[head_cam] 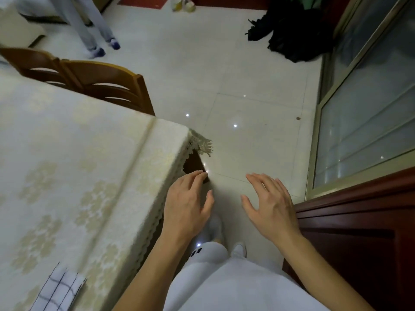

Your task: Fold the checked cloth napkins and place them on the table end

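In the head view, both hands are out in front, low in the middle of the frame. The left hand [187, 203] is flat with the palm down. Its fingers are spread a little and point up the frame. It holds nothing. Its fingertips reach the dark table leg [195, 168] at the corner, but I cannot tell if they touch it. The right hand [270, 204] is just right of it, over the floor [235, 81]. It is wide open too, fingers spread, thumb out to the left. It holds nothing. Both arms are bare and come up from the bottom of the frame.

The napkin [59, 288] is at the lower left of the frame. It is white with dark lines in squares. It lies on the table [67, 153], near the edge, well apart from both hands. It looks folded, but part of it is cut off by the frame.

The table fills the left side. It has a pale cloth with flower shapes and a lacy edge. Two brown chairs [89, 81] stand at its far side, upper left. A dark red cabinet [359, 232] is at the lower right, close to the right arm. A glass door [370, 97] is on the right side. A black heap [294, 30] lies on the floor at the top right. Another person's legs [89, 25] stand at the top left. The person's own white clothes and shoes show at the bottom.
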A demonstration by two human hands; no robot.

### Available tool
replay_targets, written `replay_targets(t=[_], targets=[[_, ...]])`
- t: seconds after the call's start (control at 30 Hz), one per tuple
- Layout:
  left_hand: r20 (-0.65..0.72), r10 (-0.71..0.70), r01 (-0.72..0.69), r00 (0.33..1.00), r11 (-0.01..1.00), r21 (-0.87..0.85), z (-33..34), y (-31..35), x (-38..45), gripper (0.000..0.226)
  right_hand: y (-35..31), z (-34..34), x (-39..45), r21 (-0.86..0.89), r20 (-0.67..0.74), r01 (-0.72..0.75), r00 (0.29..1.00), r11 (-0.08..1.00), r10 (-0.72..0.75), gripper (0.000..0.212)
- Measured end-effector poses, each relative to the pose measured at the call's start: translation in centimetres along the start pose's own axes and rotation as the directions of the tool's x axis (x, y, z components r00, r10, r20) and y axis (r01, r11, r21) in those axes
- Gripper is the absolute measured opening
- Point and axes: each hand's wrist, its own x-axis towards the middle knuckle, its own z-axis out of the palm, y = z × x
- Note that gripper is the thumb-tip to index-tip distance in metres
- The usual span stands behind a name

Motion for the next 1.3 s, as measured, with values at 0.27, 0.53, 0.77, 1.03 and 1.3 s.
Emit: replay_targets(t=[0.27, 0.53, 0.77, 1.03, 1.3], targets=[[-0.036, 0.046, -0.047, 0.998, 0.999, -0.002, 2.4, 1.0, 8.5, 0.044, 3.6, -0.6, 6.7, -0.014, -0.005, -0.022, 1.0, 1.0, 0.022, 0.055], [-0.052, -0.002, 0.0, 0.999, 0.999, -0.048, 3.8, 0.7, 21.8, 0.044, 6.0, -1.7, 21.4, -0.044, 0.028, -0.004, 1.0, 0.999, 0.005, 0.056], [-0.099, -0.018, 0.015, 0.995, 1.0, -0.028, 3.0, 0.0, 32.6, 0.041, 6.6, -3.4, 33.2, -0.023, 0.022, 0.017, 1.0, 1.0, -0.017, 0.055], [-0.081, -0.064, 0.063, 0.995, 0.998, -0.007, 3.9, 0.3, 40.3, 0.04, 7.8, -2.7, 41.7, 0.011, 0.053, 0.065, 0.996, 0.998, -0.065, 0.054], [-0.13, -0.162, 0.166, 0.978, 0.986, 0.024, 5.8, 1.1, 50.8, 0.035, 10.9, -2.7, 54.4, 0.061, 0.143, 0.153, 0.977, 0.986, -0.161, 0.055]])
